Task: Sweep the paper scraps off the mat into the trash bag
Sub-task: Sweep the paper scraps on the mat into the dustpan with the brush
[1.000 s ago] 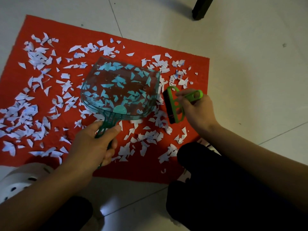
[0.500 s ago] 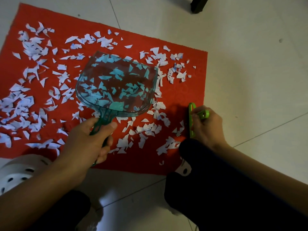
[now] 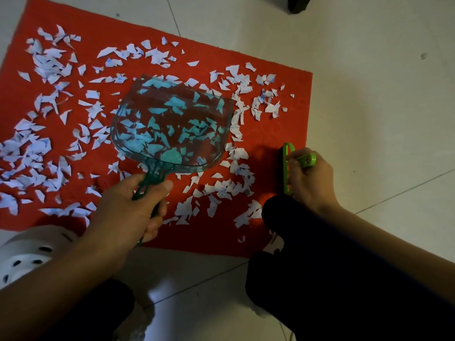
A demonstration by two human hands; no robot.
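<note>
A: How far along would you say this is?

B: Early, I'd judge. Starting at the left, the paper scraps [image 3: 32, 153] lie thick over the red mat [image 3: 275, 129], and they thin out only toward its right edge. No trash bag is in view, so nothing can be said to have reached it.

A: And the hands?

B: The left hand [image 3: 128, 205] has its grip curled round the handle of a clear teal dustpan [image 3: 172, 126]. The pan is tilted over the middle of the mat; whether the scraps seen through it lie in it or under it, I cannot tell. Further right, the right hand [image 3: 310, 178] pinches a small green brush [image 3: 286, 168], standing on edge near the mat's right border, with a bare red strip between it and the nearest scraps.

A: So what's left?

B: Nearly all of it: gathering, loading the pan, emptying it.

A: The room?

B: Pale tiled floor [image 3: 381, 107] with grout lines, dim light. A white perforated object [image 3: 27, 252] sits lower left, a dark furniture foot [image 3: 298, 3] at the top edge, dark-clothed knees below.
</note>
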